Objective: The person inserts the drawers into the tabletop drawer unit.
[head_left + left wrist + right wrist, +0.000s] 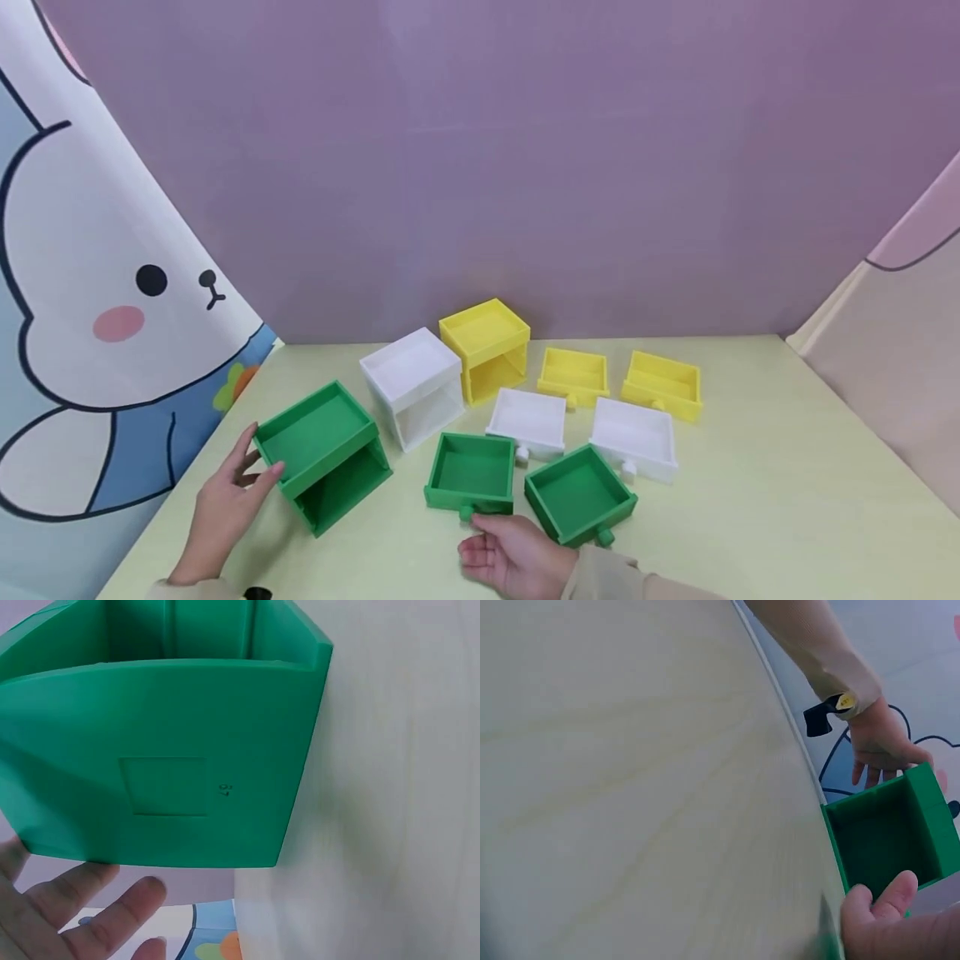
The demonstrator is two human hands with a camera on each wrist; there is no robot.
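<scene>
My left hand (228,504) holds a green box-shaped case (322,442) by its left side, thumb at the front top edge and fingers towards the back corner. The case has a shallow tray top and an open front; its side fills much of the left wrist view. Low in the middle, my right hand (521,554) has its fingers curled, with thumb and forefinger at the round knob (467,512) of a green drawer (472,471). The fingertips partly hide that knob. Just right of this hand lies a second green drawer (579,492), turned at an angle.
Behind the green pieces stand a white case (412,375) and a yellow case (486,333), both open-fronted. Two white drawers (528,417) and two yellow drawers (573,373) lie to their right. A purple wall (480,167) borders the table's (787,467) back edge.
</scene>
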